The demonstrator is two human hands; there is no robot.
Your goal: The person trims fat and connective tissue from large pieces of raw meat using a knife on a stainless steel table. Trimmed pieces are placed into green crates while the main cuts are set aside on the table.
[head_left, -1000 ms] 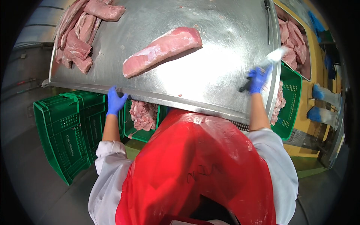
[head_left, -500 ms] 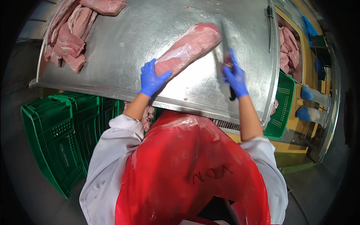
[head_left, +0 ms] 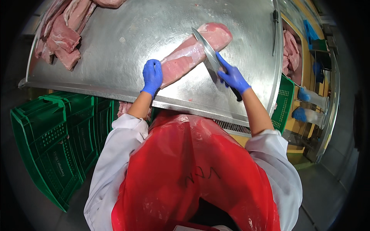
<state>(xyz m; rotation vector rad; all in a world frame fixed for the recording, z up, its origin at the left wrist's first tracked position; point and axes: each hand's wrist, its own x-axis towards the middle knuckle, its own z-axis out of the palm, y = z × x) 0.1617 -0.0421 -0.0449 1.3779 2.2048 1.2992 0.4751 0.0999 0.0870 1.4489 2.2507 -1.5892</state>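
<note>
A long pink piece of meat (head_left: 178, 70) lies diagonally on the steel table (head_left: 111, 46). My blue-gloved left hand (head_left: 152, 76) grips its near left end, fingers curled. In my right hand (head_left: 233, 78), also gloved blue, is a knife (head_left: 203, 43) with a long blade and black handle; the blade lies across the upper part of the meat, toward its far end, pointing up and left. Whether the edge has cut into the meat I cannot tell.
A pile of meat (head_left: 63, 38) is at the table's top left. Another dark-handled tool (head_left: 274, 27) lies along the right edge, beside a metal tray of meat (head_left: 292, 48). Green crates (head_left: 44, 134) stand left below the table, another (head_left: 283, 106) at right. Blue-and-white bundles (head_left: 308, 113) sit farther right.
My left hand has risen from the table's edge onto the meat. My right hand with the knife has moved left, bringing the blade over the meat, whose far end has shifted rightward.
</note>
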